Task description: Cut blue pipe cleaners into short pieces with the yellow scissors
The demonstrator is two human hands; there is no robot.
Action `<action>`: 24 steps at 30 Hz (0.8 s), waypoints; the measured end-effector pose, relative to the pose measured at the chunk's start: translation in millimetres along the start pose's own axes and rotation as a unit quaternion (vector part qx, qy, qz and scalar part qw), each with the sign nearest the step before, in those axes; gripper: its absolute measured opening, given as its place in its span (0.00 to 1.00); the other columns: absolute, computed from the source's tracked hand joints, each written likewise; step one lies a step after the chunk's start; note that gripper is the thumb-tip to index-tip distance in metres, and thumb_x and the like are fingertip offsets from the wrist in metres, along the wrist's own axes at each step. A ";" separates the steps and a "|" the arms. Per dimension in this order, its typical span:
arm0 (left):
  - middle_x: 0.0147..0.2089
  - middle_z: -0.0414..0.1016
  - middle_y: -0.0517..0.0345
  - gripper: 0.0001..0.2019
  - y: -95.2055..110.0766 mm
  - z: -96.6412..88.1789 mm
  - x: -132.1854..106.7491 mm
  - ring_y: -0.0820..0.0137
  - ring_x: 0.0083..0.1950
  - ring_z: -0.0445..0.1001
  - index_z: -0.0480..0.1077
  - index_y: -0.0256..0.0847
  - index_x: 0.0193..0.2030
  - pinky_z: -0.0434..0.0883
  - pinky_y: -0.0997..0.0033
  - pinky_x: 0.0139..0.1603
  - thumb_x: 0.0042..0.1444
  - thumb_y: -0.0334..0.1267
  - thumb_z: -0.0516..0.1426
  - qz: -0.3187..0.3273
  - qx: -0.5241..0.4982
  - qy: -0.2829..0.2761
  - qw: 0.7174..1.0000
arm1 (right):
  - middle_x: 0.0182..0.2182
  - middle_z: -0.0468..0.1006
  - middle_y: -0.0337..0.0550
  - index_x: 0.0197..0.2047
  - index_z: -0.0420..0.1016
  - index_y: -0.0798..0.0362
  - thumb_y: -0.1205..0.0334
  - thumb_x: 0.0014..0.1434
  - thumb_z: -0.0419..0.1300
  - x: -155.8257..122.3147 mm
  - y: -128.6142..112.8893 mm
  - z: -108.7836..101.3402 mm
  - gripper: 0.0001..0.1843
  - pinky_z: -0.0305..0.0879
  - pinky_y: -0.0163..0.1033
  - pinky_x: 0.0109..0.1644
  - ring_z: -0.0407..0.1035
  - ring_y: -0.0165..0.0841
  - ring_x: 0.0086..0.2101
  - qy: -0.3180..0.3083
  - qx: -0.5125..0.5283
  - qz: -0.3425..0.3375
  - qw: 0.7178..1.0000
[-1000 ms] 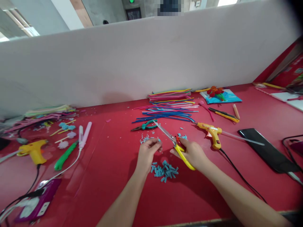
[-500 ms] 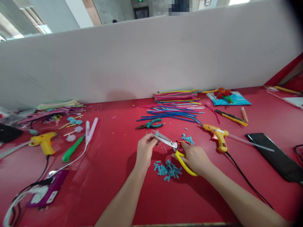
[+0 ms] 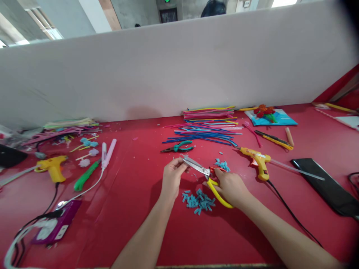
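Note:
My right hand (image 3: 231, 186) is closed round the handles of a pair of scissors (image 3: 198, 166), one handle yellow and one red. The blades point left and reach the fingertips of my left hand (image 3: 172, 173). Those fingers are pinched together beside the blade tips; whatever they hold is too small to make out. Below the scissors lies a pile of short blue cut pieces (image 3: 199, 201). A smaller cluster of light-blue pieces (image 3: 222, 164) sits just beyond my right hand. Pliers with green handles (image 3: 179, 147) rest past the blades.
Bundles of coloured pipe cleaners (image 3: 207, 114) lie along the white partition (image 3: 168, 71). To the right are a yellow glue gun (image 3: 259, 160) and a black phone-like slab (image 3: 322, 183). On the left lie another glue gun (image 3: 54, 168), a green-handled tool (image 3: 86, 177) and a purple power strip (image 3: 63, 224).
Hands and scissors hold nearly the same pose. The view has shifted very slightly; no piece on the table has visibly moved.

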State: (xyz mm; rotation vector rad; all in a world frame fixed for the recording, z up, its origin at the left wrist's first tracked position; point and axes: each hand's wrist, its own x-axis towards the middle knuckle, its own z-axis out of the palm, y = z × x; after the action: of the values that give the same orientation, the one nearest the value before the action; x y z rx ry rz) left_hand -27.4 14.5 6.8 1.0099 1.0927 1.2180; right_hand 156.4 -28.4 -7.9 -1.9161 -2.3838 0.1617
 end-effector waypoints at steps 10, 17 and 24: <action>0.25 0.70 0.57 0.07 2.0 0.1 -0.1 0.74 0.26 0.67 0.70 0.34 0.30 0.64 0.75 0.29 0.42 0.33 0.56 -0.007 0.006 0.003 1.000 | 0.20 0.71 0.42 0.30 0.59 0.52 0.43 0.55 0.40 -0.2 0.8 -1.0 0.21 0.39 0.36 0.22 0.66 0.32 0.21 0.000 0.007 0.000 1.000; 0.25 0.70 0.58 0.07 3.3 -0.5 -0.1 0.74 0.27 0.67 0.71 0.34 0.30 0.64 0.75 0.29 0.42 0.34 0.56 -0.005 0.013 0.000 1.000 | 0.20 0.72 0.43 0.30 0.60 0.53 0.43 0.54 0.41 0.3 0.7 -3.0 0.21 0.39 0.36 0.22 0.66 0.32 0.21 -0.010 0.016 0.008 1.000; 0.26 0.70 0.58 0.07 3.3 -0.4 -0.7 0.74 0.27 0.67 0.70 0.35 0.31 0.64 0.75 0.30 0.44 0.35 0.56 -0.002 0.020 -0.002 1.000 | 0.20 0.71 0.43 0.29 0.61 0.53 0.45 0.52 0.45 -0.6 3.2 -4.1 0.19 0.40 0.35 0.23 0.65 0.33 0.21 -0.003 0.057 0.027 0.998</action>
State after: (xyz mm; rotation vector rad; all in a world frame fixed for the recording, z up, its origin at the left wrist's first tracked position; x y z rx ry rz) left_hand -28.4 14.1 10.0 1.0399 1.1186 1.1948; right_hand 160.1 -28.2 -4.3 -1.9328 -2.2733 0.3022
